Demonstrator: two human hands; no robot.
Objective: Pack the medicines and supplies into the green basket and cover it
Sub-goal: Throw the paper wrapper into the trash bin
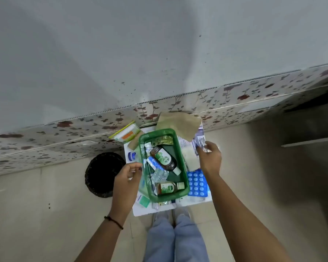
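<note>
A green basket sits on a small white table. Inside lie two brown bottles with green labels, the larger bottle and the smaller bottle, a blue and white tube, clear blister strips and a gold-green strip. My right hand is right of the basket, its fingers closed on a silver foil strip. My left hand hovers at the basket's left rim, fingers curled and holding nothing. A blue blister sheet lies to the right of the basket.
A brown paper bag lies behind the basket. A yellow-edged white box, a small blue-lidded jar and small packets sit around it. A dark woven bin stands on the floor at left. A floral mattress runs behind.
</note>
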